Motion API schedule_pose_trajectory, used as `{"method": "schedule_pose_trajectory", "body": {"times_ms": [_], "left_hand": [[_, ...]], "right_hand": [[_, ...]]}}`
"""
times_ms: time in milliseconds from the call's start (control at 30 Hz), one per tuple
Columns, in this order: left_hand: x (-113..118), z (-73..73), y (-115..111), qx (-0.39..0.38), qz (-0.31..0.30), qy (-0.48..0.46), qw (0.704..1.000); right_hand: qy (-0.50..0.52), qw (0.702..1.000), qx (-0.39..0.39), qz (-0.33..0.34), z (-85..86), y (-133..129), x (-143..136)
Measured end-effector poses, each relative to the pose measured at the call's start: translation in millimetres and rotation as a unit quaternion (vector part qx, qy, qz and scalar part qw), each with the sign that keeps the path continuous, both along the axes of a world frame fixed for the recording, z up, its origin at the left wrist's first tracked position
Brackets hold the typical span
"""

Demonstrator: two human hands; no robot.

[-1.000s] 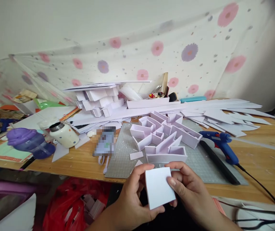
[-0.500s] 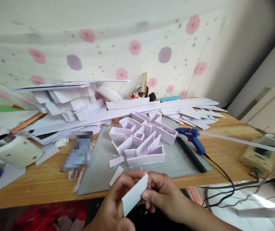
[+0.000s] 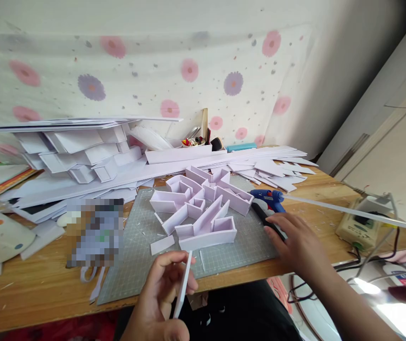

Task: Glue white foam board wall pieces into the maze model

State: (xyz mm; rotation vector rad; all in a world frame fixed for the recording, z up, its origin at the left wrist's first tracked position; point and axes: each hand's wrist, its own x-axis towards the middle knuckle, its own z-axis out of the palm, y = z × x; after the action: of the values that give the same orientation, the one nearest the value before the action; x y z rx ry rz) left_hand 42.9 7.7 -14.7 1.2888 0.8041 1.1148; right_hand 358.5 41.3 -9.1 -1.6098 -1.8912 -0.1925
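Note:
Near the table's front edge, my left hand grips a small white board piece, seen almost edge-on. My right hand is at the right side of the mat, its fingers over a black bar-shaped tool; the fingertips touch it, but whether they close round it is hard to see. Joined white board pieces form open angular shapes on the grey cutting mat. A loose white rectangle lies left of them. Behind my right hand is a blue glue gun with a long white stick.
Stacked white forms and sheets fill the back left. White offcuts lie at the back right. A pixelated flat object and a spotted white jar are on the left. A beige power box with cables stands right.
My right hand has let go of the white piece and moved right to the black tool. My left hand still holds the piece, now turned edge-on. The view has shifted slightly.

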Motion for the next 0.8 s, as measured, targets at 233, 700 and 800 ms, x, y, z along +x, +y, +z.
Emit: {"method": "schedule_pose_trajectory", "body": {"times_ms": [233,700,800], "left_hand": [[4.8,2.0,-0.7,-0.048,0.06,0.005,0.997],[10.5,21.5,-9.3,-0.034,0.122,0.097,0.987],[9.5,20.5,-8.1,-0.015,0.097,0.121,0.988]], "right_hand": [[-0.136,0.981,-0.126,-0.059,-6.7,13.1,3.5],[0.334,0.908,-0.23,0.109,8.5,-57.5,-3.5],[0.265,0.909,-0.24,0.215,20.3,-59.3,-36.0]]}}
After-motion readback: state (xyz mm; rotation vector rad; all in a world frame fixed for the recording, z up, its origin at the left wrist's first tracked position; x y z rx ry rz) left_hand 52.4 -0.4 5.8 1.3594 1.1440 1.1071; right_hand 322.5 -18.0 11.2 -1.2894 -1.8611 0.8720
